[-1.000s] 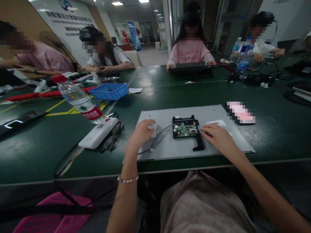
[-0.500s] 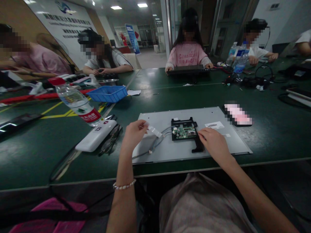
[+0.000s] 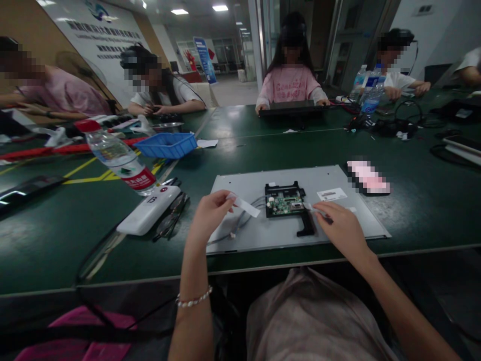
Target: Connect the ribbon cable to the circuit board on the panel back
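Observation:
Between the thumb and fingers of my left hand, a white strip, perhaps tape, hangs over the left part of a flat grey panel. On the panel's middle sits a green circuit board in a black plastic frame. Grey cables run from the board's left side under the strip. My right hand is pinched closed just right of the frame. A small pale strip shows at its fingertips, blurred. A white label lies behind that hand.
Left of the panel are a white power bank, eyeglasses and a tilted-looking water bottle. A blue tray stands further back. A phone lies right of the panel. Several people sit around the green table.
My left hand has moved slightly right with the white strip, which now reaches nearer the board. My right hand has shifted a little right, away from the frame, and a pale strip shows at its fingertips.

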The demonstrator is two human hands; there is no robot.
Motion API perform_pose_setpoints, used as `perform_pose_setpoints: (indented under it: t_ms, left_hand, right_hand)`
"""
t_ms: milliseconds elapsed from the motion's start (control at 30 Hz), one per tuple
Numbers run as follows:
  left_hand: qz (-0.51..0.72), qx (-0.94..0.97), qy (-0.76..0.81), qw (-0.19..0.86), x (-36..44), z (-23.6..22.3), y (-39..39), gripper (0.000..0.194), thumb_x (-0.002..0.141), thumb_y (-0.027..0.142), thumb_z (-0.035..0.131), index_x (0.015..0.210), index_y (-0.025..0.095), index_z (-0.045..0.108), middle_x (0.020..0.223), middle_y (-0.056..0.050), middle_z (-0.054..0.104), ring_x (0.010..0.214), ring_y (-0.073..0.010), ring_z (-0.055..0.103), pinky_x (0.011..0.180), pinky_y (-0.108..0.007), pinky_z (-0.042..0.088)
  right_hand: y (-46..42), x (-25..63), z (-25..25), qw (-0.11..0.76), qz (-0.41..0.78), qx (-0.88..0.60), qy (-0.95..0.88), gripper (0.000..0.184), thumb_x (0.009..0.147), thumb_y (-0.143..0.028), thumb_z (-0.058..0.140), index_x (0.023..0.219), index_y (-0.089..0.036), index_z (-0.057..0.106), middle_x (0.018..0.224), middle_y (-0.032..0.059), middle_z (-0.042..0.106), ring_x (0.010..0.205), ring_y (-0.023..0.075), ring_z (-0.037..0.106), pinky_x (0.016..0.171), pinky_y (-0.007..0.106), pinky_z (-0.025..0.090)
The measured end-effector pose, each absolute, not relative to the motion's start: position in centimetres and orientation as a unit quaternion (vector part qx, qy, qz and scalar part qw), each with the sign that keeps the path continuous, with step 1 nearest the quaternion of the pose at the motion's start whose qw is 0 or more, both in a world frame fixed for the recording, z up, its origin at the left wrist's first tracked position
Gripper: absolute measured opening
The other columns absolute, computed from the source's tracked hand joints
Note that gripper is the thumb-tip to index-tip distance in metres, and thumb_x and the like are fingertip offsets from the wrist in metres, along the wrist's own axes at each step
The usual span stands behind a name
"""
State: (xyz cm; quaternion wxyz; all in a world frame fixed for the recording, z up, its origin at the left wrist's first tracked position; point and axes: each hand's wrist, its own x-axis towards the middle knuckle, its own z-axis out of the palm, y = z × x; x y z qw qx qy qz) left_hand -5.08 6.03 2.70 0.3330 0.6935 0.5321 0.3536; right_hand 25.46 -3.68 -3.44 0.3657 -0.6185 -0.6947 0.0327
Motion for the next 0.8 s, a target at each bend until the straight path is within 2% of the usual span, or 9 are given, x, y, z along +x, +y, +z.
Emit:
perform_pose_setpoints:
  t_ms: [167, 300, 367, 467, 600, 700, 800]
  left_hand:
    - [0.31, 0.728, 0.524, 0.317, -4.5, 1.9, 5.6, 0.023, 0.079, 0.038, 0.054, 0.077, 0.017, 0.064, 0.063, 0.002, 0.06, 0.06, -0.0125, 0.055, 0.057, -0.022, 0.042]
    - [0.267, 0.75, 0.543, 0.265, -4.1, 1.4, 5.3, 0.024, 0.079, 0.039, 0.053, 0.077, 0.018, 0.064, 0.063, 0.002, 0.061, 0.062, -0.0148, 0.057, 0.059, -0.024, 0.042]
    - [0.259, 0.747, 0.563, 0.241, -4.1, 1.2, 5.2, 0.023, 0.079, 0.038, 0.055, 0.081, 0.018, 0.065, 0.07, 0.0, 0.064, 0.066, -0.0162, 0.06, 0.063, -0.026, 0.044]
    - [0.277, 0.729, 0.593, 0.2, -4.3, 1.0, 5.1, 0.026, 0.079, 0.036, 0.056, 0.097, 0.02, 0.064, 0.088, -0.002, 0.067, 0.069, -0.0165, 0.062, 0.067, -0.028, 0.048]
    - [0.359, 0.711, 0.6, 0.08, -4.3, 1.2, 3.6, 0.034, 0.083, 0.031, 0.053, 0.115, 0.019, 0.057, 0.112, -0.008, 0.06, 0.084, -0.0181, 0.063, 0.076, -0.032, 0.05]
    - [0.378, 0.724, 0.577, 0.009, -3.6, 1.8, 1.5, 0.024, 0.088, 0.026, 0.048, 0.108, 0.019, 0.06, 0.109, -0.008, 0.06, 0.095, -0.0203, 0.061, 0.084, -0.034, 0.049]
    - [0.325, 0.77, 0.549, -0.03, -2.4, 1.8, -0.5, 0.019, 0.091, 0.021, 0.045, 0.099, 0.018, 0.063, 0.101, -0.006, 0.064, 0.097, -0.0216, 0.059, 0.09, -0.037, 0.047]
  right_hand:
    - [-4.6, 24.3, -2.9, 0.391, 0.011, -0.584, -0.711, 0.029, 0.089, -0.017, 0.045, 0.107, -0.023, 0.068, 0.109, 0.0072, 0.069, 0.102, 0.0238, 0.063, 0.095, 0.041, 0.049]
    - [-4.7, 21.5, -1.4, 0.367, 0.042, -0.499, -0.784, 0.033, 0.089, -0.015, 0.045, 0.115, -0.022, 0.063, 0.115, 0.0072, 0.066, 0.11, 0.0225, 0.058, 0.1, 0.041, 0.047]
    - [-4.5, 19.9, -0.7, 0.336, 0.053, -0.462, -0.819, 0.035, 0.09, -0.014, 0.045, 0.119, -0.022, 0.06, 0.119, 0.0075, 0.064, 0.113, 0.0226, 0.056, 0.101, 0.041, 0.046]
    - [-4.0, 17.7, 0.1, 0.302, 0.047, -0.447, -0.841, 0.034, 0.09, -0.015, 0.046, 0.121, -0.019, 0.058, 0.122, 0.0094, 0.062, 0.116, 0.0234, 0.054, 0.101, 0.041, 0.046]
    - [-3.1, 15.7, 0.2, 0.274, 0.016, -0.432, -0.859, 0.034, 0.09, -0.012, 0.047, 0.123, -0.011, 0.055, 0.125, 0.0124, 0.06, 0.12, 0.0225, 0.052, 0.103, 0.038, 0.045]
    - [-2.4, 14.8, -0.2, 0.245, -0.039, -0.412, -0.877, 0.034, 0.09, -0.009, 0.046, 0.123, -0.008, 0.056, 0.127, 0.0144, 0.059, 0.126, 0.0242, 0.047, 0.106, 0.039, 0.041]
    - [-1.8, 14.3, -0.7, 0.222, -0.086, -0.401, -0.885, 0.028, 0.091, -0.007, 0.045, 0.114, -0.006, 0.061, 0.124, 0.0148, 0.061, 0.127, 0.0257, 0.046, 0.109, 0.04, 0.038]
